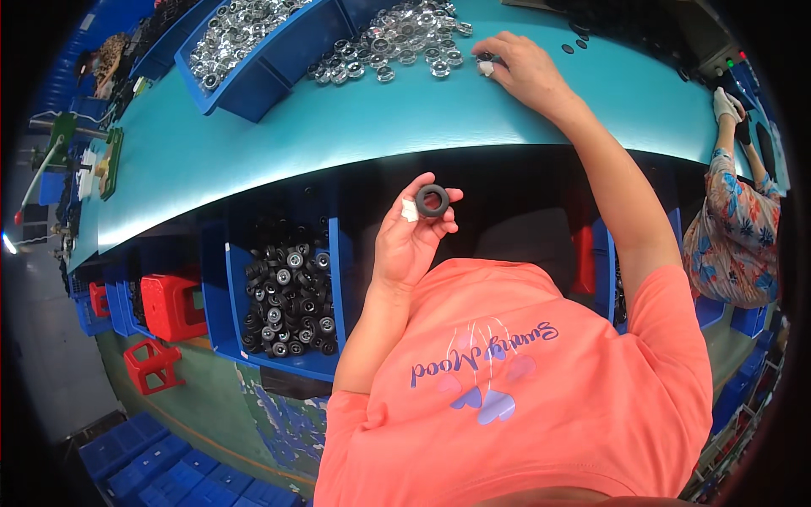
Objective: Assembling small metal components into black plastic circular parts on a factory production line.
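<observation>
Palm up in front of my chest, my left hand grips a small black rubber tyre between thumb and fingers. Its hole faces up, with nothing set in it. Out over the table, my right hand is closed in a pinch at the right edge of a pile of shiny clear-and-silver wheel hubs. A dark bit shows at its fingertips, too covered to make out. White wrapping covers both thumbs.
A blue bin of more hubs stands on the teal table. Below the table edge, another blue bin holds many tyred wheels. Red stools stand at left. A co-worker in a flowered top works at far right.
</observation>
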`<state>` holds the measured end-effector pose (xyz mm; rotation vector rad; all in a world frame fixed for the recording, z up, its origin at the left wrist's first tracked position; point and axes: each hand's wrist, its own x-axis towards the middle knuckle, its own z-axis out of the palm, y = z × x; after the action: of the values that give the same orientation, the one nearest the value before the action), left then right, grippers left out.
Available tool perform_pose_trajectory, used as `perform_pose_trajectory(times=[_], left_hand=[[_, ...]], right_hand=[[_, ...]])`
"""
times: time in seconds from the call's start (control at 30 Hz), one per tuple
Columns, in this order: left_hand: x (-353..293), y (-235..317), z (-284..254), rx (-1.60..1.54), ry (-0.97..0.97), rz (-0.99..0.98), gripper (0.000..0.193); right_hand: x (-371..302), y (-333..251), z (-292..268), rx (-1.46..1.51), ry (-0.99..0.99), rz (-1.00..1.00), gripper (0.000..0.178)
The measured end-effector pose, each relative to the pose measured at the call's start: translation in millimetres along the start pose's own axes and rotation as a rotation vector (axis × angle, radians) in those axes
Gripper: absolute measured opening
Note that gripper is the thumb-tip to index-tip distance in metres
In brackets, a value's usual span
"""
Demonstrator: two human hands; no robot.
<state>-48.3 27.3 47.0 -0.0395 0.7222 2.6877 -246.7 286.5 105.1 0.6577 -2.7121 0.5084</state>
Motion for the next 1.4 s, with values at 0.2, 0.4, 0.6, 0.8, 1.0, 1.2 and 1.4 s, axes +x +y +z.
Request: perform_pose_trajectory(times=[0.2,0.4,0.6,0.8,1.0,1.2,1.4], left_hand=[[2,-5,-7,-0.041,-0.009,0.000,0.044],[3,1,-9,-0.045,0.015,0.040,0.040],[1,-4,-28,-0.018,0.085,0.052,0.035],[2,-3,-26,-0.133,0.144,-0.047,0.031],[-1,-4,-25,-0.237,0.149,-0.089,0.030],[0,-3,-26,-0.315,0.104,-0.076,0.036],[-1,0,-14,-0.250,0.136,-0.066,0.048]], right_hand=[[-35,-52,-36,0.457,0.007,0.036,0.028],[-94,-103,-34,0.922,-0.135,0.138,0.028],[-126,-110,0,1.373,-0.289,0.508,0.031],[-131,-117,14,1.267,-0.248,0.503,0.028],[-134,-120,22,1.202,-0.169,0.419,0.026],[-131,-125,20,1.312,-0.178,0.478,0.028],[-131,-126,17,1.317,-0.166,0.454,0.029]])
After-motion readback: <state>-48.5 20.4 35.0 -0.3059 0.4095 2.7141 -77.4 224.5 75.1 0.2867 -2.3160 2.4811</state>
